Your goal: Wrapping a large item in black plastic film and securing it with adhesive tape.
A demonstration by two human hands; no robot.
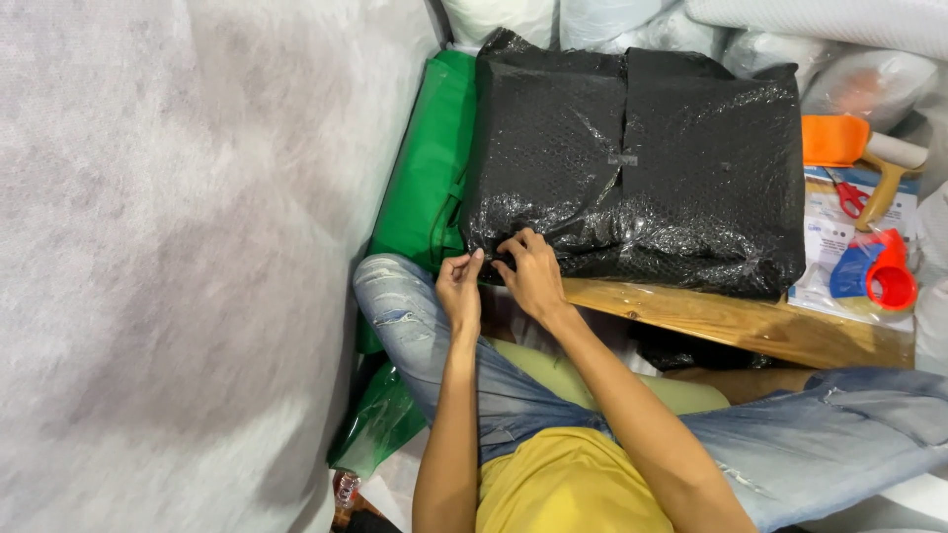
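Observation:
A large parcel wrapped in black bubble wrap point(642, 158) lies on a low wooden table point(731, 321) in front of me. Both hands work at its near left corner. My left hand point(459, 286) pinches the wrap's edge with fingertips together. My right hand point(533, 276) presses and grips the same edge just to the right, fingers curled on the black wrap. My knees in torn blue jeans sit under the table's edge.
Green plastic sheeting point(425, 188) lies left of the parcel. White fabric point(168, 266) fills the left side. At the right are an orange tape dispenser point(839, 143), red scissors point(851, 197), a red and blue tape holder point(879, 271) and papers. White bags are stacked behind.

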